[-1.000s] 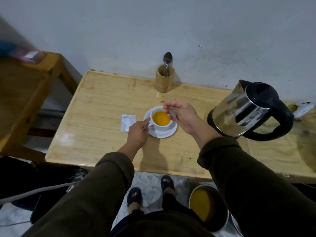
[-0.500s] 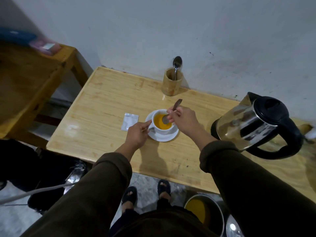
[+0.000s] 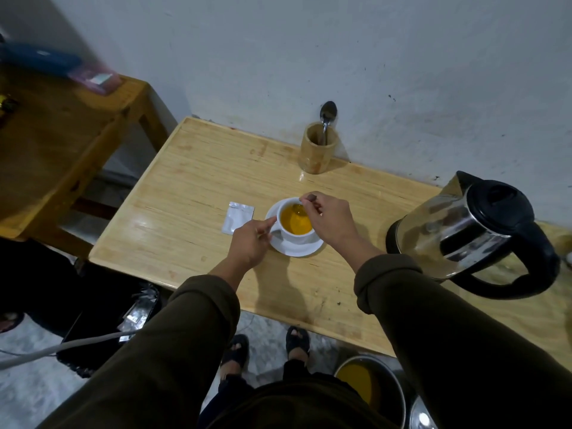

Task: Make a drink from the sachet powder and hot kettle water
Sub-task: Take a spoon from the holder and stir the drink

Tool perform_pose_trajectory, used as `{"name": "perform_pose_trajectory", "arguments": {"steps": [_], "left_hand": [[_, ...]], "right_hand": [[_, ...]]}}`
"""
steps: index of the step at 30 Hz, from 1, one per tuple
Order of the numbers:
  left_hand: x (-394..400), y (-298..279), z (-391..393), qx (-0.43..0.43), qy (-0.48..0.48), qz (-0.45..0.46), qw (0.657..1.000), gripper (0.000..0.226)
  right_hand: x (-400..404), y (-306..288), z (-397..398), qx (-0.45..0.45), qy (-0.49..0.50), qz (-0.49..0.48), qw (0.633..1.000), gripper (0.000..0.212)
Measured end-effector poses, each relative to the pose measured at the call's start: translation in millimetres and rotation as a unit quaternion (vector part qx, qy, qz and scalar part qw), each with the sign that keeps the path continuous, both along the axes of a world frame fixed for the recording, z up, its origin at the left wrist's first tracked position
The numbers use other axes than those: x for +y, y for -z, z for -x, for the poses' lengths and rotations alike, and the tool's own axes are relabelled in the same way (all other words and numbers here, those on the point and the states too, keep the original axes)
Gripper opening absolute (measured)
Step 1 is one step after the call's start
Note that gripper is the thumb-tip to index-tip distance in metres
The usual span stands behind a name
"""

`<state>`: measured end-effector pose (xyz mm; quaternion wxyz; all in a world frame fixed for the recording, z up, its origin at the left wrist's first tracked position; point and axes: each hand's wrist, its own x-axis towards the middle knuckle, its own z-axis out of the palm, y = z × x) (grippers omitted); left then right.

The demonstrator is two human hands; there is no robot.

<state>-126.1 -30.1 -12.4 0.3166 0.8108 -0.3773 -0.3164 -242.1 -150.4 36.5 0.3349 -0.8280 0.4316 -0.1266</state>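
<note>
Wooden table [image 3: 192, 193] against white wall [image 3: 309, 41] bears cup [image 3: 298, 238], kettle [image 3: 470, 230].

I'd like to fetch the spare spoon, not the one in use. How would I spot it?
Start at the light wooden table against the white wall. At its back edge stands a small round bamboo holder. The spare metal spoon stands in it, bowl up above the rim; the other spoon is in the white cup of orange drink.
</note>
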Motion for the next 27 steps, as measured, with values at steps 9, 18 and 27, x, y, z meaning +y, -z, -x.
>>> {"name": "perform_pose_trajectory", "arguments": {"steps": [9, 18, 27], "left_hand": [[0.1, -0.6, -0.3, -0.005, 0.002, -0.009, 1.000, 0.042], [0.3, -2.3, -1.1, -0.017, 0.012, -0.013, 1.000, 0.043], [0.1, -1.8, 0.8, -0.015, 0.003, -0.009, 1.000, 0.043]], "right_hand": [[3.0, -0.3, 3.1, 0.021, 0.003, -0.052, 0.998, 0.036], [-2.1, 1.2, 7.8, 0.046, 0.003, -0.010, 0.999, 0.032], [5.1, -2.8, 4.6, 0.047, -0.006, -0.003, 0.999, 0.034]]}}
